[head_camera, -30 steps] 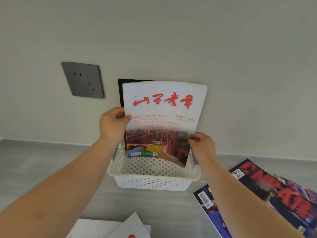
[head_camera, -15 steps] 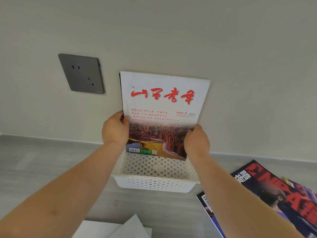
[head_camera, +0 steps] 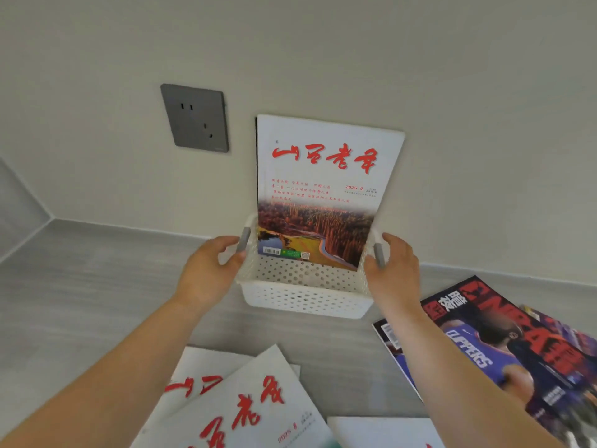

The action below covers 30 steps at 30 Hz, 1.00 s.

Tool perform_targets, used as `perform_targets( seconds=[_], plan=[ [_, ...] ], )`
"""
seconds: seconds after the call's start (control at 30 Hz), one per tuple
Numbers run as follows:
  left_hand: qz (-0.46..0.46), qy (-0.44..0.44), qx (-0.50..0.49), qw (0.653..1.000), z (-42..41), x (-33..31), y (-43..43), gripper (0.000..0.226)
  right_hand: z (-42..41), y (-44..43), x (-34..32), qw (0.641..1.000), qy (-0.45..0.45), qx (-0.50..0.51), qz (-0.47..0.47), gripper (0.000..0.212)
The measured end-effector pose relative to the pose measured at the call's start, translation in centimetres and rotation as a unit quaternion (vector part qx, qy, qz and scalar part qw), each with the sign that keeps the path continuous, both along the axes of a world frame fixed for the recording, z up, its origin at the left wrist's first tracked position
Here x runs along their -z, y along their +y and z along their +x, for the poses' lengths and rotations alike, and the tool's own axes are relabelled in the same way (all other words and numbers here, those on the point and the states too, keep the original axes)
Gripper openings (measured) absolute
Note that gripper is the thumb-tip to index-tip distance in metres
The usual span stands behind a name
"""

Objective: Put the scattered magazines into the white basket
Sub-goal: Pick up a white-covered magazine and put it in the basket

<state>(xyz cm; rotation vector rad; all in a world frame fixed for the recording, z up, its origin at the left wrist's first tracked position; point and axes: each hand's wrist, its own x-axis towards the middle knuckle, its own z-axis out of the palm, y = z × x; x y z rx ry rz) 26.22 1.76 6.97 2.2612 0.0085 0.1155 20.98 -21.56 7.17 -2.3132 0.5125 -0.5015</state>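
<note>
The white perforated basket (head_camera: pixel 303 300) stands on the grey counter against the wall. A white magazine with red calligraphy and an autumn landscape (head_camera: pixel 323 189) stands upright in it, leaning on the wall, and no hand holds it. The thin dark edge of another magazine shows behind its left side. My left hand (head_camera: pixel 210 270) is by the basket's left grey handle and my right hand (head_camera: pixel 389 270) by the right one. Both have relaxed fingers and grip nothing. Two overlapping white magazines (head_camera: pixel 245 409) lie near me, and a basketball magazine (head_camera: pixel 504 350) lies on the right.
A grey wall socket (head_camera: pixel 195 118) sits left of the basket. Another white cover (head_camera: pixel 381 431) shows at the bottom edge. More colourful magazines (head_camera: pixel 568 337) lie under the basketball one. The grey counter (head_camera: pixel 97 286) meets a side wall at far left.
Both hands lowered the white magazine into the basket and let go of it. They now sit lower, beside the basket's handles. The view has tilted down, showing more magazines.
</note>
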Motion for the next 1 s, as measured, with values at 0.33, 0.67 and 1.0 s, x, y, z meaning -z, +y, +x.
perform_targets(
  seconds=[0.33,0.67,1.0],
  plan=[
    [0.109,0.168,0.004,0.98,-16.6,6.0,7.3,0.055,-17.1,6.1,7.9,0.968,0.197,-0.137,-0.067,0.074],
    [0.007,0.199,-0.064,0.978,-20.6,5.5,7.2,0.057,-25.6,7.2,8.7,0.905,0.269,-0.219,-0.245,0.062],
    [-0.461,0.279,-0.096,0.837,-21.4,5.0,7.8,0.025,-25.6,7.2,9.5,0.909,0.259,-0.161,-0.285,0.058]
  ],
)
